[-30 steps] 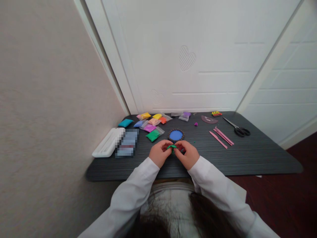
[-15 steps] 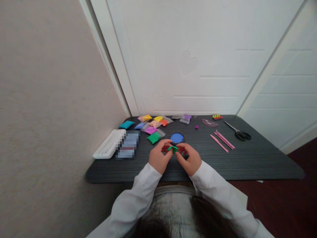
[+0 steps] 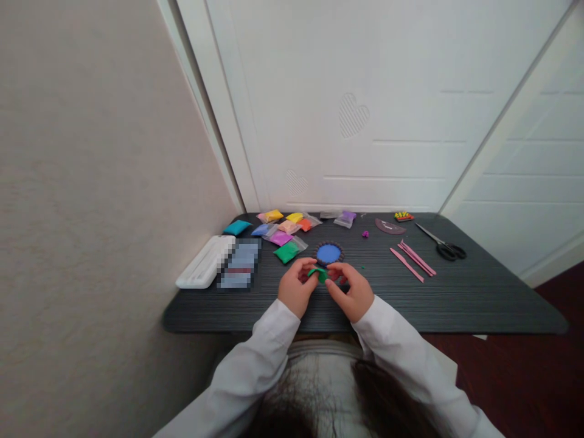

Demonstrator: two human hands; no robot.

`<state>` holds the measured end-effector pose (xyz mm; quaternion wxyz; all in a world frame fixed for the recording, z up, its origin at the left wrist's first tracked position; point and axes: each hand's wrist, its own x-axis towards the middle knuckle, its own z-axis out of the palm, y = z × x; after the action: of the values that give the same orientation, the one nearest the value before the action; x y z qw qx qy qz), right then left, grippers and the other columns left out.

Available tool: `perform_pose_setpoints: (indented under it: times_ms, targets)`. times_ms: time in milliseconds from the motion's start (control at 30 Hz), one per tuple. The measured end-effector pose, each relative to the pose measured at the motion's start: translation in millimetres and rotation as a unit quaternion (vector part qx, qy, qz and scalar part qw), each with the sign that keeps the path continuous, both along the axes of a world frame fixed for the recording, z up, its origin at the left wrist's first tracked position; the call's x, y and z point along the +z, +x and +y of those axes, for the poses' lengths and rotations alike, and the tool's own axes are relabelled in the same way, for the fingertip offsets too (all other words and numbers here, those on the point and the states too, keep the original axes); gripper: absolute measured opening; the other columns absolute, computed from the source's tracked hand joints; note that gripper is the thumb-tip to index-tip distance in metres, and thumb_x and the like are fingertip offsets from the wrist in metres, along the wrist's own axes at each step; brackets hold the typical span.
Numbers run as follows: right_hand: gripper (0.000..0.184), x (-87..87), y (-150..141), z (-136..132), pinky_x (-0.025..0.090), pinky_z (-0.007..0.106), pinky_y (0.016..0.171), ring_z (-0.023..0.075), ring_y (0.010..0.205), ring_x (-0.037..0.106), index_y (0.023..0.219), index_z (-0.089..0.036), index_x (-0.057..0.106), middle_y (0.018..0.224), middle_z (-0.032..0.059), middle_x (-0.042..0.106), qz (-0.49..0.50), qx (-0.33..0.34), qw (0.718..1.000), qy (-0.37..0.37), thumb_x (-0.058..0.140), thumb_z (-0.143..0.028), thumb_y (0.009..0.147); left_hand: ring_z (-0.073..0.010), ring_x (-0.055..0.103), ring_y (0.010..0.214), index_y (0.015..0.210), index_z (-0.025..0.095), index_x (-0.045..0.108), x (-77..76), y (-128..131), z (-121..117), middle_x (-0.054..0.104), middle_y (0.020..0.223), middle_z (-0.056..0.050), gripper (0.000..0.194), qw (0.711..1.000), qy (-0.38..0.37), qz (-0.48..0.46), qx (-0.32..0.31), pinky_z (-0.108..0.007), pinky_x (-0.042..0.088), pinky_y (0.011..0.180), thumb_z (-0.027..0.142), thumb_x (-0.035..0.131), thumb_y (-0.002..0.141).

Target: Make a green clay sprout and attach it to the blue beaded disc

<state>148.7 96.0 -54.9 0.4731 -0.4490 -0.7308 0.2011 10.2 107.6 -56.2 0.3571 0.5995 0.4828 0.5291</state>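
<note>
My left hand pinches a small piece of green modelling clay between thumb and fingers, near the table's front middle. From the other side my right hand holds its curled fingers and thumb at the clay's right edge. The clay looks thin and bent, and fingers hide part of it. Just beyond both hands lies a blue disc with a dark, beaded-looking rim. A packet of green clay rests on the table to the left of it.
Several coloured clay packets lie at the back left, near a white tray and a blurred packet. To the right are pink modelling tools, black-handled scissors, a clear curved plate and a purple clay bit.
The view has shifted slightly, so the table things appear a little further right. My right fingers have loosened slightly at the green clay, which still sits between my hands.
</note>
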Motion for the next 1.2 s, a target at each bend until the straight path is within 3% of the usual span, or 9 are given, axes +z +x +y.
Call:
perform_pose_setpoints:
  times_ms: [1200]
  targets:
    - [0.022,1.8,0.4,0.3,0.044,0.026,0.065,0.0130,0.070,0.054,0.093,-0.020,0.055,0.080,0.0027,0.059,-0.009,0.001,1.000,0.005,0.050,-0.021,0.072,-0.0148,0.061,0.077,0.093,0.017,0.054,-1.5,-0.9,-3.6,0.062,0.083,-0.004,0.026,0.999,0.006,0.039,-0.016,-0.027,0.049,0.071,0.020,0.056,0.068]
